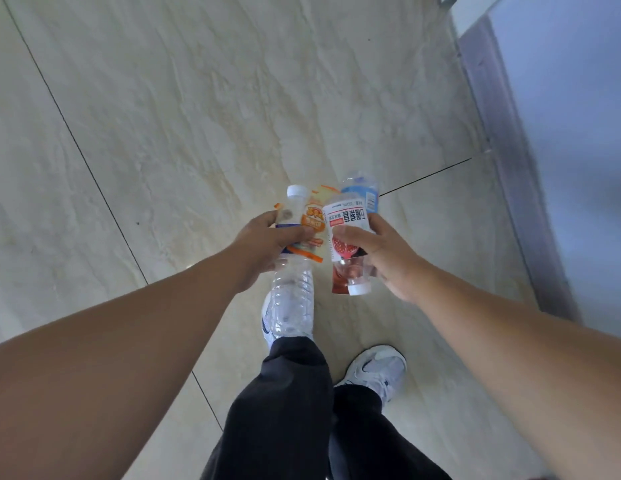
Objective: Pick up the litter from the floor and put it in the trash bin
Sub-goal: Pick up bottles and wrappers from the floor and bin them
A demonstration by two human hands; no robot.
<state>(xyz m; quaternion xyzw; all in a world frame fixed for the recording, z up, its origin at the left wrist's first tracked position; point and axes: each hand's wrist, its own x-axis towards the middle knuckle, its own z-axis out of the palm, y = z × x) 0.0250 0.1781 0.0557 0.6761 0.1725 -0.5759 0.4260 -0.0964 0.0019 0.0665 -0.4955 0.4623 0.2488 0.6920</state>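
1. The clear bottle (292, 299) in the left hand (264, 247) is colourless, ribbed, with a white cap.
2. The wrapper (314, 225) pressed against it is orange and cream with white patches.
3. The bottle (347, 237) in the right hand (378, 252) carries a white label with black characters, a red band and a red fruit picture; its cap is white.
4. Behind it, another bottle (362, 192) shows a light blue label.
5. The floor (198, 98) beyond the hands is cream marble-veined tile with dark grout lines.
6. Below the hands, trousers (285, 410) are black, shoes (378, 370) white-grey.
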